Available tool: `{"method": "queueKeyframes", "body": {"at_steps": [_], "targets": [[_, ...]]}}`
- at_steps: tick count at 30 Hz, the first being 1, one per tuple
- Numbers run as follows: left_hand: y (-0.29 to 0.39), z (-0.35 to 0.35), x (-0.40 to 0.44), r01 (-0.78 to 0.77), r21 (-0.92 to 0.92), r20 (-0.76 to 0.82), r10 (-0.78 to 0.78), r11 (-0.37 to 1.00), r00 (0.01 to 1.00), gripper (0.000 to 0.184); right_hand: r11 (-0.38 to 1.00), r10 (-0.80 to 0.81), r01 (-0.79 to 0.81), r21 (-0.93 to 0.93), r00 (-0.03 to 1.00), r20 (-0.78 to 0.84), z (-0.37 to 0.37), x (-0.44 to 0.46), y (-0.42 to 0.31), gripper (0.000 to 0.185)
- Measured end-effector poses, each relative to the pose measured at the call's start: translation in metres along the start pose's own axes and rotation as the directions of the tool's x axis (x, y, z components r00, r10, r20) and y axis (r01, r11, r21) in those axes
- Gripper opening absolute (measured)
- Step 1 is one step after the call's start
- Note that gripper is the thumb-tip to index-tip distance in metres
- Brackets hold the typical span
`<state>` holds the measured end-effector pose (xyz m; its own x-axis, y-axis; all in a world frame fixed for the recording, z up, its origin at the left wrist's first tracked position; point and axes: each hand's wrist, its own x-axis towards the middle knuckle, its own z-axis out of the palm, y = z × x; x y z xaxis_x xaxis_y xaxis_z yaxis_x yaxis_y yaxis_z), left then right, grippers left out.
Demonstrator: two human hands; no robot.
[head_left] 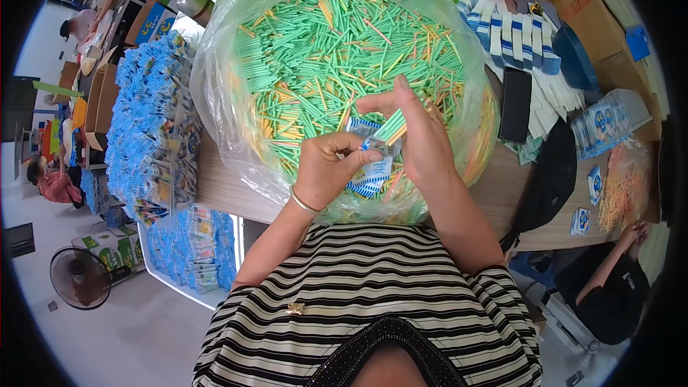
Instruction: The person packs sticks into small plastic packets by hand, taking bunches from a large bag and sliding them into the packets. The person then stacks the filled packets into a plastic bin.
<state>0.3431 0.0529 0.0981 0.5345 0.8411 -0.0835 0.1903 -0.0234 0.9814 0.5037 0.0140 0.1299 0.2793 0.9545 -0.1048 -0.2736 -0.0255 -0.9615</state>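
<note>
A large clear plastic bag (222,111) lies open, full of thin green, yellow and pink sticks (322,50). Over its near part, my left hand (328,168) pinches the edge of a small clear packet (378,165) with blue markings. My right hand (424,129) is beside it, with a small bundle of green and yellow sticks (391,129) between thumb and fingers, the lower ends at the packet's mouth. Another blue and clear packet (362,126) shows just behind the hands.
Filled blue packets (147,122) are piled at the left, with more in a white bin (192,247) below. At the right are a phone (515,105), white and blue packs (517,39), and a black cap (548,186). Another person's arm (605,269) shows lower right.
</note>
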Motion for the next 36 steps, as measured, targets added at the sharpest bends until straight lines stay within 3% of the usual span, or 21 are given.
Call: {"method": "queueKeyframes", "body": {"at_steps": [2, 4, 7, 11, 14, 16, 19, 20, 23, 26, 32, 34, 36], "targets": [[-0.004, 0.001, 0.000, -0.065, -0.024, 0.000, 0.065, 0.998, 0.998, 0.012, 0.992, 0.087, -0.083, 0.099, 0.996, -0.028, -0.004, 0.002, 0.006, 0.059], [-0.002, 0.000, 0.000, -0.017, -0.016, 0.007, 0.018, 1.000, 1.000, 0.013, 0.981, 0.131, -0.124, 0.147, 0.991, -0.036, -0.004, 0.002, 0.006, 0.060], [0.000, -0.001, 0.001, 0.078, 0.002, 0.022, -0.078, 0.997, 0.997, 0.013, 0.971, -0.199, 0.197, -0.134, 0.980, 0.000, -0.001, -0.005, 0.002, 0.060], [0.001, -0.001, 0.000, 0.076, -0.010, 0.046, -0.075, 0.997, 0.996, 0.012, 0.975, -0.030, 0.034, -0.221, 0.999, 0.022, 0.002, -0.005, 0.007, 0.059], [0.009, 0.008, -0.002, -0.168, 0.192, -0.101, 0.190, 0.967, 0.977, 0.014, 0.998, -0.027, 0.026, -0.058, 1.000, -0.007, 0.007, -0.005, 0.008, 0.054], [0.010, 0.010, -0.004, -0.175, 0.142, -0.100, 0.190, 0.974, 0.977, 0.016, 0.999, -0.027, 0.028, 0.020, 1.000, -0.015, 0.007, -0.005, 0.005, 0.052], [0.008, 0.012, -0.002, -0.194, 0.041, -0.093, 0.197, 0.980, 0.976, 0.021, 0.935, -0.057, 0.084, -0.345, 0.994, 0.089, -0.001, -0.005, -0.004, 0.042], [0.004, 0.013, 0.000, -0.228, -0.030, -0.090, 0.224, 0.973, 0.970, 0.022, 0.932, -0.063, 0.092, -0.349, 0.994, 0.092, -0.003, -0.005, -0.008, 0.042], [-0.003, 0.012, 0.004, -0.290, -0.172, -0.093, 0.277, 0.942, 0.956, 0.025, 0.664, -0.341, 0.459, -0.591, 0.889, 0.307, -0.011, -0.011, -0.021, 0.033], [-0.005, 0.007, 0.008, -0.397, -0.148, -0.079, 0.390, 0.906, 0.918, 0.025, 0.660, -0.306, 0.393, -0.640, 0.919, 0.248, -0.016, -0.019, -0.033, 0.034], [0.002, 0.009, 0.005, -0.352, -0.258, -0.124, 0.330, 0.900, 0.936, 0.022, 0.631, -0.178, 0.310, -0.711, 0.950, 0.255, -0.030, -0.020, -0.034, 0.026], [0.012, 0.015, 0.002, -0.324, -0.335, -0.197, 0.270, 0.885, 0.942, 0.021, 0.578, -0.297, 0.447, -0.683, 0.895, 0.334, -0.029, -0.019, -0.035, 0.022], [0.003, 0.000, -0.004, -0.277, -0.279, -0.139, 0.246, 0.919, 0.959, 0.020, 0.544, -0.352, 0.513, -0.664, 0.858, 0.374, -0.029, -0.017, -0.035, 0.020]]}}
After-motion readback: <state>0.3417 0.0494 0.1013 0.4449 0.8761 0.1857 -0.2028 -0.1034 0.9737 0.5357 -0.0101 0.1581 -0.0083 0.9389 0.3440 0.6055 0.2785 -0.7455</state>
